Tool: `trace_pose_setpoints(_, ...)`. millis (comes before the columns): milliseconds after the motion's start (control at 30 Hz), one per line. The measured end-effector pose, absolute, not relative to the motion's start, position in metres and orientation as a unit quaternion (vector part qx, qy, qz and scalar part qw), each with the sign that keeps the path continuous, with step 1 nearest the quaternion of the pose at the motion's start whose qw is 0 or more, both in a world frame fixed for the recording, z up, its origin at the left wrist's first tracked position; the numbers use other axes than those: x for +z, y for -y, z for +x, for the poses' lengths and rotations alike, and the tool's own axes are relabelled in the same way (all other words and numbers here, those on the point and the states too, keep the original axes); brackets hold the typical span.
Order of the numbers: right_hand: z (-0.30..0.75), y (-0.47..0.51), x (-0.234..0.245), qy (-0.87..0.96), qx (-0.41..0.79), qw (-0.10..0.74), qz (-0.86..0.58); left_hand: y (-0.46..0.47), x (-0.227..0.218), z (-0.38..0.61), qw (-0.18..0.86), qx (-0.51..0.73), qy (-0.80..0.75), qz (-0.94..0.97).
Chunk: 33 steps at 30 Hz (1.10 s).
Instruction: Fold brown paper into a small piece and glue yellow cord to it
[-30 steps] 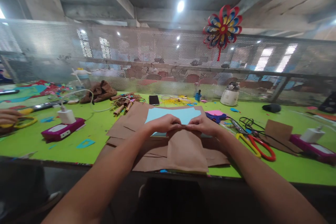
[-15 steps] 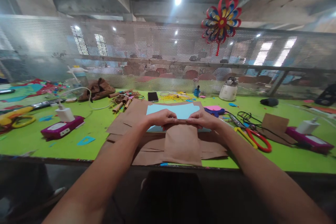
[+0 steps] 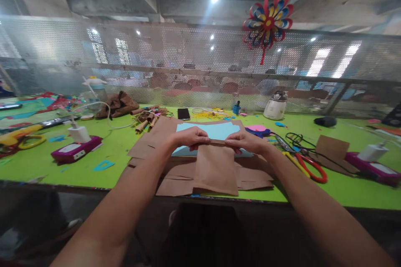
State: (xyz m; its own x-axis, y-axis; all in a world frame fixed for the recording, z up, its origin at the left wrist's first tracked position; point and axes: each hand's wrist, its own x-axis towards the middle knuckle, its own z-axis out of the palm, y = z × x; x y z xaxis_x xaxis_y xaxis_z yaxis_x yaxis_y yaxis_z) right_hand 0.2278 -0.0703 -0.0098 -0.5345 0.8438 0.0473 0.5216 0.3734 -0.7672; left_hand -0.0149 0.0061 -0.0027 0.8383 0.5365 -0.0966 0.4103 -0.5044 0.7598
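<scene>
Both my hands pinch the far edge of a brown paper sheet (image 3: 216,169), which looks folded or rolled over along that edge. My left hand (image 3: 191,137) grips its left corner, and my right hand (image 3: 244,141) its right corner, thumbs on top. The near part of the sheet hangs down toward the table's front edge. Just beyond my hands lie light blue paper sheets (image 3: 208,128). Beneath everything spreads a pile of brown paper pieces (image 3: 150,144) with slits cut in them.
Scissors with red and yellow handles (image 3: 310,167) lie right of my right arm. Purple power strips (image 3: 75,150) with white plugs sit on both sides. Farther back are a black phone (image 3: 183,114), rolled brown paper tubes (image 3: 144,123) and a white bottle (image 3: 275,106).
The folded edge between my hands has risen slightly, and the sheet below it shows flatter and longer. My hands keep their hold. The view has shifted a little.
</scene>
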Motion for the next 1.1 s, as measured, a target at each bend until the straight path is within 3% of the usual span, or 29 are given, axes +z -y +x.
trace_pose_setpoints(567,0.226,0.068,-0.011,0.747,0.387,0.296,-0.452,-0.006,0.002,-0.016,0.418,0.172,-0.258,0.854)
trace_pose_setpoints(833,0.230,0.062,-0.014,0.648,0.471,0.489,-0.346,0.009,0.015,-0.018,0.514,0.212,-0.253,0.792)
trace_pose_setpoints(1000,0.217,0.077,-0.006,0.700,0.479,0.438,-0.297,0.018,0.004,-0.006,0.637,0.185,-0.186,0.725)
trace_pose_setpoints(1100,0.212,0.084,-0.004,0.727,0.470,0.426,-0.262,0.023,-0.005,0.001,0.646,0.150,-0.164,0.731)
